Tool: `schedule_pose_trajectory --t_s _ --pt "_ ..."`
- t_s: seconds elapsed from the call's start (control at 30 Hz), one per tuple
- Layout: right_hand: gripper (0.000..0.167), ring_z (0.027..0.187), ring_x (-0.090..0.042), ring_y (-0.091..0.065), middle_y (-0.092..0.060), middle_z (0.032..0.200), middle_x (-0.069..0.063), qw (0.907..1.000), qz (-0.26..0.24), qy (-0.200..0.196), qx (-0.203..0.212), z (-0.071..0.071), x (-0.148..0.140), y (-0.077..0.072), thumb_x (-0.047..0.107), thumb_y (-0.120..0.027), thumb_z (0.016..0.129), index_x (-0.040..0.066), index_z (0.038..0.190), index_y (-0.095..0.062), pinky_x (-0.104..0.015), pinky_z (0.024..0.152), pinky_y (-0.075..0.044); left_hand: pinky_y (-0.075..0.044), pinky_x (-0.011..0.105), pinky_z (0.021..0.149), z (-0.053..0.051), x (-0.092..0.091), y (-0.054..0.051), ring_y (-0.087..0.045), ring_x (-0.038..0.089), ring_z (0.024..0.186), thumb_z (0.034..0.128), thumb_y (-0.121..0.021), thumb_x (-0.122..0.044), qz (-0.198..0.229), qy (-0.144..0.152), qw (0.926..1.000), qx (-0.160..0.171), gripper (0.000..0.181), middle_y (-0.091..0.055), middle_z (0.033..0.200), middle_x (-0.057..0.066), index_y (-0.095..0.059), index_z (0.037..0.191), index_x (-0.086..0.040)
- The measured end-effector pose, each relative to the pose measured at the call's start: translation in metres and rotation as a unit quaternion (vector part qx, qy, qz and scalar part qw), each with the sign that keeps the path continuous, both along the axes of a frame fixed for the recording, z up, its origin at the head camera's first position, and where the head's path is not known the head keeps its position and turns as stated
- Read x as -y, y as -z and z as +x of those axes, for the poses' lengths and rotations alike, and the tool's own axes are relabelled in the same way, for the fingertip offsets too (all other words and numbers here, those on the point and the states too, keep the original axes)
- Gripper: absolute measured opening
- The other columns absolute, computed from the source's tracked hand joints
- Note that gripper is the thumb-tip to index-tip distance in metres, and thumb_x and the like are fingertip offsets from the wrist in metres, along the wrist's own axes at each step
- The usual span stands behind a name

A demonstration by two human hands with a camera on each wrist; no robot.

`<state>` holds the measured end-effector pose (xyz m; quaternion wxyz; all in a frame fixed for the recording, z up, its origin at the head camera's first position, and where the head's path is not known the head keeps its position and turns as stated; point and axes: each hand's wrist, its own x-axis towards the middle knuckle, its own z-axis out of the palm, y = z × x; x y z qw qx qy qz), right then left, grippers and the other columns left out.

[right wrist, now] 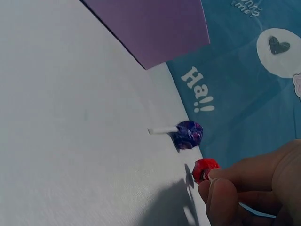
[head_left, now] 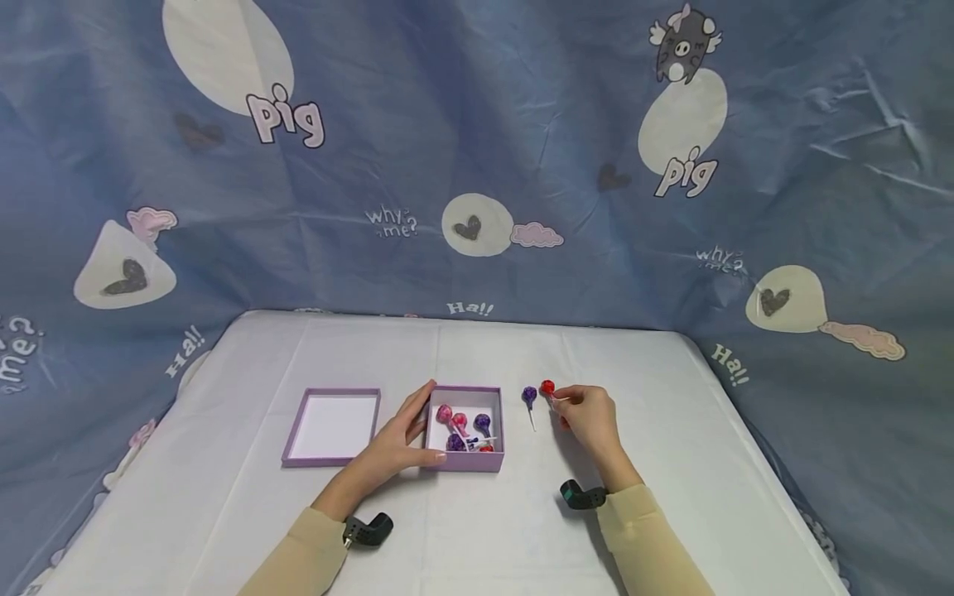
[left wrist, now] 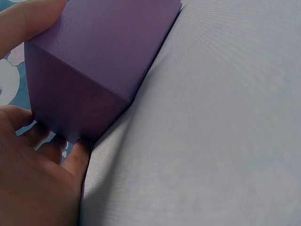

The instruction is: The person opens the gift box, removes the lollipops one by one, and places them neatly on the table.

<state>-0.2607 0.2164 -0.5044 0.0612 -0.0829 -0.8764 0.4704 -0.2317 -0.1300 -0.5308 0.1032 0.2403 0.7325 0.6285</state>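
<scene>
My left hand [head_left: 398, 437] holds the purple box [head_left: 465, 462] at its left side, the thumb on its front wall and the fingers along the left wall. Inside the box lie several wrapped lollipops, pink ones [head_left: 444, 413], purple ones [head_left: 482, 423] and a partly hidden red one [head_left: 487, 449]. To the right of the box, my right hand [head_left: 590, 416] pinches a red lollipop [right wrist: 205, 170] by its stick between thumb and fingertips. Just left of that lollipop, a purple lollipop [right wrist: 189, 134] lies on the table, its stick pointing toward me.
A purple-rimmed lid [head_left: 331, 462] with a white inside lies left of the box. All of it rests on a white-covered table [head_left: 492, 530]. Behind the table hangs a blue printed cloth [head_left: 477, 149].
</scene>
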Motion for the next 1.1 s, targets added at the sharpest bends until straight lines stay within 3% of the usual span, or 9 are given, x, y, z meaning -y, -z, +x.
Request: schedule_pose_trajectory --t_s 0.43,0.67,1.1 --pt "0.016 0.053 -0.017 -0.061 -0.071 0.08 -0.017 0.9997 -0.023 0.008 -0.008 0.004 -0.007 -0.01 0.002 -0.072 0.088 0.001 0.103 -0.076 -0.026 0.048 -0.053 -0.021 0.038 0.12 -0.001 -0.001 -0.004 -0.007 0.027 0.153 0.08 -0.086 -0.016 0.0 0.002 1.0 -0.002 0.111 -0.006 0.168 0.004 -0.014 0.163 -0.031" --pt "0.014 0.055 -0.015 -0.06 -0.068 0.073 -0.007 0.9995 0.031 -0.002 0.012 0.001 -0.007 -0.006 0.007 -0.076 0.086 0.003 0.1 -0.077 -0.025 0.049 -0.05 -0.021 0.036 0.12 -0.002 0.001 -0.004 -0.007 0.026 0.152 0.079 -0.087 -0.019 -0.004 -0.001 1.0 0.002 0.113 -0.006 0.168 0.004 -0.013 0.162 -0.032" --pt "0.015 0.055 -0.014 -0.06 -0.066 0.07 -0.005 0.9959 0.072 -0.011 0.053 0.002 -0.007 0.0 0.011 -0.078 0.082 0.006 0.096 -0.075 -0.024 0.049 -0.048 -0.021 0.039 0.12 0.0 0.0 -0.002 -0.007 0.028 0.153 0.0798 -0.087 -0.017 0.007 0.0 1.0 -0.003 0.11 -0.006 0.168 0.007 -0.014 0.162 -0.03"
